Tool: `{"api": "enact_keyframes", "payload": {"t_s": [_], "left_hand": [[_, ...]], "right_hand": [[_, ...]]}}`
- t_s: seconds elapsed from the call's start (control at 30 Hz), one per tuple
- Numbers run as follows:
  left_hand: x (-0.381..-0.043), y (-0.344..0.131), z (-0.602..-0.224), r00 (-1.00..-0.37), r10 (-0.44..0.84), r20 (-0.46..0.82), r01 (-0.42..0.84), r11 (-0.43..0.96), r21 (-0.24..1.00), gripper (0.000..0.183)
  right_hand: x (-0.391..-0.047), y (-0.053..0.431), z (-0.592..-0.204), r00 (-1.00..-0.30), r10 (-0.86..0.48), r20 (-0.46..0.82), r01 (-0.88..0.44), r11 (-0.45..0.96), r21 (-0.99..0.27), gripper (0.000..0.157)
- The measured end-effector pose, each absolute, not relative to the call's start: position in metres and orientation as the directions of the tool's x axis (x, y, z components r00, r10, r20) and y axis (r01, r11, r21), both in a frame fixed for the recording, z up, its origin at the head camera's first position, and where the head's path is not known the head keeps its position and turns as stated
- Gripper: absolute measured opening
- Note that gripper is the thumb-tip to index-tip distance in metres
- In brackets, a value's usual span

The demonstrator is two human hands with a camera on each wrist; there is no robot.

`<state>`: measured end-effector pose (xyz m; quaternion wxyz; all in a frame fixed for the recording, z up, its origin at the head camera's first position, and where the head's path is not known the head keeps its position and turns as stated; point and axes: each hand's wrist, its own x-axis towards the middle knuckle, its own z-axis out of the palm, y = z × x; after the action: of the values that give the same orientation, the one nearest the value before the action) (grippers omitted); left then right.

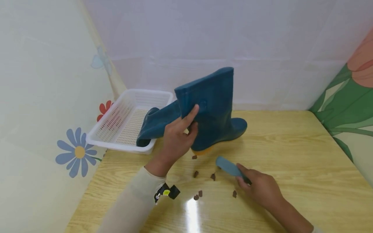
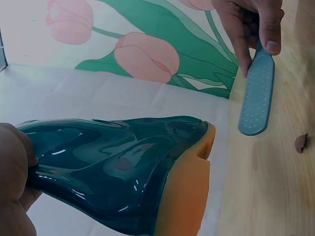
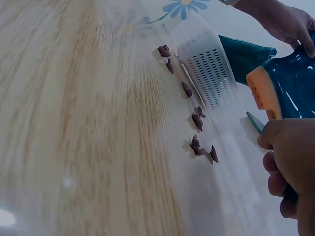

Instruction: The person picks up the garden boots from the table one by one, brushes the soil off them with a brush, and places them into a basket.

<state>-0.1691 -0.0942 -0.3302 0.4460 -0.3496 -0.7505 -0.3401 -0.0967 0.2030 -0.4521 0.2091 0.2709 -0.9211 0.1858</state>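
My left hand (image 1: 180, 136) grips a dark teal rubber boot (image 1: 214, 103) by its shaft, thumb and fingers on either side. The boot stands tilted over the table, toe toward the right, and its orange sole (image 2: 183, 196) shows in the left wrist view. In my right hand (image 1: 260, 187) is a blue-grey brush (image 2: 258, 96) with a flat, rounded head, held by the handle. The brush head is below and in front of the boot, apart from it in the left wrist view. Several brown crumbs (image 1: 213, 176) of dirt lie on the table beneath.
A white perforated basket (image 1: 100, 140) stands at the back left. A second teal boot (image 1: 160, 121) leans with its shaft opening over the basket's near right corner. The wooden table (image 1: 306, 155) meets a pale back wall, with flower-printed panels at both sides.
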Motion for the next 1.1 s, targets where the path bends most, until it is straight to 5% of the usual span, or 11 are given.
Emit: {"api": "enact_keyframes", "payload": {"t_s": [0.37, 1.1], "left_hand": [[-0.173, -0.107, -0.307, -0.365, 0.215, 0.906, 0.823, 0.528, 0.207, 0.089], [-0.179, -0.126, -0.266, -0.342, 0.097, 0.935, 0.788, 0.571, 0.229, 0.068]], "right_hand": [[-0.101, 0.211, -0.449, -0.849, -0.318, 0.423, -0.473, 0.815, -0.336, 0.045], [-0.104, 0.214, -0.455, -0.851, -0.31, 0.423, -0.461, 0.827, -0.321, 0.046]]}}
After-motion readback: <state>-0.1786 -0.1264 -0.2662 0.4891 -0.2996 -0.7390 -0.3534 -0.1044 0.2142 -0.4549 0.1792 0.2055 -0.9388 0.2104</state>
